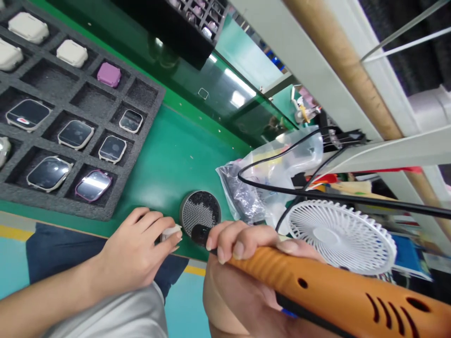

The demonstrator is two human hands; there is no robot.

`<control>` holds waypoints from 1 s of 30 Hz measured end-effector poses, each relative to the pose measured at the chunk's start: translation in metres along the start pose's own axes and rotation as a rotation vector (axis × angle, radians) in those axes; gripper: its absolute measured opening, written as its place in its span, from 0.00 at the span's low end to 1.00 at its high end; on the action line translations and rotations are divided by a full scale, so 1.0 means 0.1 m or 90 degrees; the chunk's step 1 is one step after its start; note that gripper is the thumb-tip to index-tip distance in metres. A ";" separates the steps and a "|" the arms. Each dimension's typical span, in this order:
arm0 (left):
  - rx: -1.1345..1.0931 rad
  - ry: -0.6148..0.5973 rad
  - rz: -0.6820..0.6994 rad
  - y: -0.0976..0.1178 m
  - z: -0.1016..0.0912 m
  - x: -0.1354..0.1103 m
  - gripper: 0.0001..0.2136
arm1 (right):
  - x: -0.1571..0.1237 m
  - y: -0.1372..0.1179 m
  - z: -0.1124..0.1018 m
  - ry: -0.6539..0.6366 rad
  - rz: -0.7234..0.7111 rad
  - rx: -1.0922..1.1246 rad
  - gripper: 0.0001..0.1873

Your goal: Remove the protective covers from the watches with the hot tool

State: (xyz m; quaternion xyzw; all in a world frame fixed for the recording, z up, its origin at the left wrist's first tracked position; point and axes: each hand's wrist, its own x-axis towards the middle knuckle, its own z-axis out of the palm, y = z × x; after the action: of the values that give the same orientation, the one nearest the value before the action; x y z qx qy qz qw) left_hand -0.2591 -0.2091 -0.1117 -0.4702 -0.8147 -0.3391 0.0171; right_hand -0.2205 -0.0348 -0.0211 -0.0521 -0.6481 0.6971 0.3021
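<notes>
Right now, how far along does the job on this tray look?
Seems done: watches sit screen-up in the foam tray. In hand: the left hand holds a white piece beside the black tip of the orange tool in the right hand. Seems left: white cases and a pink one in the upper rows, though I cannot confirm their state.

A green bench mat (176,159) carries everything here. At 10 o'clock lies a gray foam tray (155,96), its square compartments holding white, pink, and glass-faced watch cases. At 6 o'clock, by the mat's near edge, sits a round bristle pad (200,213) in a metal rim. At 3 o'clock lies a clear plastic bag (246,197), with a black cable (282,191) across it. A white fan (340,237) stands at 4 o'clock, its base hidden.
</notes>
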 end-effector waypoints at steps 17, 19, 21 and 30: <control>-0.001 0.009 -0.008 0.00 0.00 0.01 0.12 | -0.05 0.11 0.01 -0.028 0.009 0.003 0.27; -0.004 0.014 -0.013 0.00 0.00 0.01 0.12 | -0.04 0.12 0.05 -0.012 -0.009 -0.004 0.27; -0.007 0.014 -0.019 0.00 0.00 0.01 0.12 | -0.04 0.13 0.09 -0.006 -0.012 -0.010 0.28; -0.008 0.026 -0.025 0.01 0.00 0.02 0.11 | -0.12 0.12 0.09 -0.035 0.011 -0.015 0.24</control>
State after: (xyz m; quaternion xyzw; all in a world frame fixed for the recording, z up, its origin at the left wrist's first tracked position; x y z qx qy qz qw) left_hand -0.2593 -0.2070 -0.1106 -0.4468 -0.8212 -0.3543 0.0242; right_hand -0.2191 -0.0477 -0.0345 -0.0418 -0.6636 0.6933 0.2778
